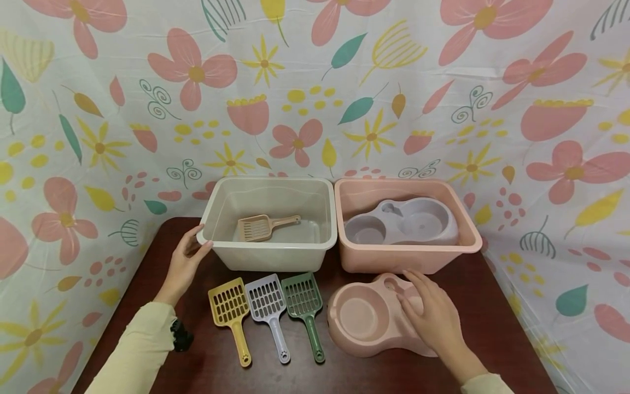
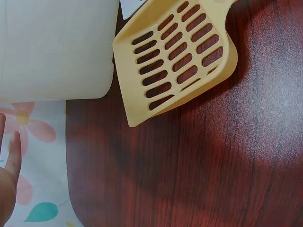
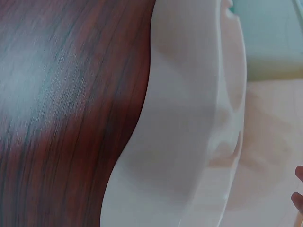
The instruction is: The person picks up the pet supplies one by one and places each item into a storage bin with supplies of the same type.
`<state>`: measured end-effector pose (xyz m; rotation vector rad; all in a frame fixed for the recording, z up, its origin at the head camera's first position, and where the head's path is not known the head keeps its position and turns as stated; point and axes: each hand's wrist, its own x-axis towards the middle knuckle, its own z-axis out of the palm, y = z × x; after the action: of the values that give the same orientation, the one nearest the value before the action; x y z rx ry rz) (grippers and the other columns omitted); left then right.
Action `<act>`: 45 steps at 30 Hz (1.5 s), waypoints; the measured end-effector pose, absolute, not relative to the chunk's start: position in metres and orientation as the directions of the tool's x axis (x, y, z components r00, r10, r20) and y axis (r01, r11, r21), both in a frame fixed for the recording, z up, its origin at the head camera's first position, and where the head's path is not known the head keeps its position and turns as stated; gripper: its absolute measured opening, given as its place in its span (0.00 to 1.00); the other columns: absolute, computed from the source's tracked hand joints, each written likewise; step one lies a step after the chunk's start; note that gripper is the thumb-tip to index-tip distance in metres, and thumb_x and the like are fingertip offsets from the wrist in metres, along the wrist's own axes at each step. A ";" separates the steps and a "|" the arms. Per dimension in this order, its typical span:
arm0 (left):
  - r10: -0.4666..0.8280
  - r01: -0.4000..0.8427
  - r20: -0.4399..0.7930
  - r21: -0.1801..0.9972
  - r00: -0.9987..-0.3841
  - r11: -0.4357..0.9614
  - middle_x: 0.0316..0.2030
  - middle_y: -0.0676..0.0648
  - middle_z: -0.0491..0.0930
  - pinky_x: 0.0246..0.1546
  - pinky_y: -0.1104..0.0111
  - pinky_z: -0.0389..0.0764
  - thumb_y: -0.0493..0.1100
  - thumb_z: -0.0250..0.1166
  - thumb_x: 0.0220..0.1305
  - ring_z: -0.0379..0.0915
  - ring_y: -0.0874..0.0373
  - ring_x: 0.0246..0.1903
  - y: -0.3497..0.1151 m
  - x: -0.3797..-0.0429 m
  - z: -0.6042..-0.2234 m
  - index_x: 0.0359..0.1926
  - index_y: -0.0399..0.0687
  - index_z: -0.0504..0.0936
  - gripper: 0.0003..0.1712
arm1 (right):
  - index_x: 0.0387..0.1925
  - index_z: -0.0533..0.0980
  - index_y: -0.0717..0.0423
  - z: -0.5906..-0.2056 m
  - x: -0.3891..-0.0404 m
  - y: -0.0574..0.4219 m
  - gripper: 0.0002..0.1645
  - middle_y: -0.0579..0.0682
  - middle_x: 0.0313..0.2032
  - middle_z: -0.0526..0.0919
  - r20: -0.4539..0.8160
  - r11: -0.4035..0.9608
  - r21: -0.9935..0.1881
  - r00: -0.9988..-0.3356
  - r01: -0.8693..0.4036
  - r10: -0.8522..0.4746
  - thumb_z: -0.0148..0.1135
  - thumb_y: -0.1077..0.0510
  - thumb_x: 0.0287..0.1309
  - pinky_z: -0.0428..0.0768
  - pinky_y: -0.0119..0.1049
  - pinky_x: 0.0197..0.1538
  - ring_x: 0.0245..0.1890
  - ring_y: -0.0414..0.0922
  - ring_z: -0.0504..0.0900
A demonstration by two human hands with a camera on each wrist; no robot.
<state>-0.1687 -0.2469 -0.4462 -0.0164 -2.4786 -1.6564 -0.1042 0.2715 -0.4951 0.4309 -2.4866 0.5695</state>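
My left hand point(image 1: 187, 262) is at the left front corner of a cream litter box point(image 1: 270, 256), its fingertips and thumb close to the rim. Inside that box lies a tan litter scoop point(image 1: 257, 229). In the left wrist view, part of the left hand point(image 2: 9, 172) shows with fingers extended, near a yellow litter scoop point(image 2: 177, 56). Over the right part of a pink double pet bowl point(image 1: 361, 314) is my right hand point(image 1: 430, 309), fingers extended and covering some of it. The right wrist view has the bowl's side wall point(image 3: 184, 94) up close and two fingertips point(image 3: 299, 201) at its edge.
A pink litter box point(image 1: 394, 260) stands right of the cream one and holds a grey double pet bowl point(image 1: 425, 221). Before the cream box, a lavender scoop point(image 1: 267, 298) and a green scoop point(image 1: 302, 295) lie beside the yellow one. A flowered cloth point(image 1: 295, 82) hangs behind the dark wooden table point(image 1: 197, 361).
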 end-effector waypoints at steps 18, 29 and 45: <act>-0.125 0.110 0.143 0.965 -0.982 0.238 0.62 0.41 0.66 0.57 0.63 0.69 0.52 0.59 0.73 0.66 0.54 0.59 -0.257 -0.184 -0.488 0.75 0.59 0.59 0.34 | 0.64 0.73 0.53 -0.496 -0.095 0.220 0.36 0.53 0.61 0.76 0.541 0.785 -0.420 -0.820 -0.456 -0.187 0.73 0.59 0.52 0.68 0.48 0.60 0.61 0.56 0.74; -0.144 0.084 0.117 0.973 -0.983 0.217 0.64 0.39 0.65 0.51 0.74 0.71 0.47 0.56 0.75 0.68 0.71 0.53 -0.255 -0.184 -0.487 0.76 0.51 0.55 0.34 | 0.60 0.76 0.47 -0.500 -0.078 0.200 0.25 0.50 0.55 0.81 0.275 0.707 -0.668 -0.960 -0.233 -0.056 0.67 0.49 0.63 0.71 0.59 0.57 0.62 0.55 0.73; -0.148 0.098 0.136 0.966 -0.980 0.238 0.60 0.38 0.67 0.47 0.78 0.70 0.47 0.57 0.75 0.69 0.69 0.51 -0.258 -0.187 -0.488 0.73 0.46 0.59 0.32 | 0.54 0.79 0.48 -0.510 -0.069 0.152 0.20 0.45 0.48 0.83 0.155 0.591 -0.782 -0.980 -0.199 -0.125 0.69 0.58 0.60 0.75 0.52 0.54 0.49 0.47 0.80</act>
<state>-0.1868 -0.2578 -0.4885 0.0477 -2.3073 -1.8247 -0.0686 0.1516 -0.5104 0.2786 -2.7273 1.3562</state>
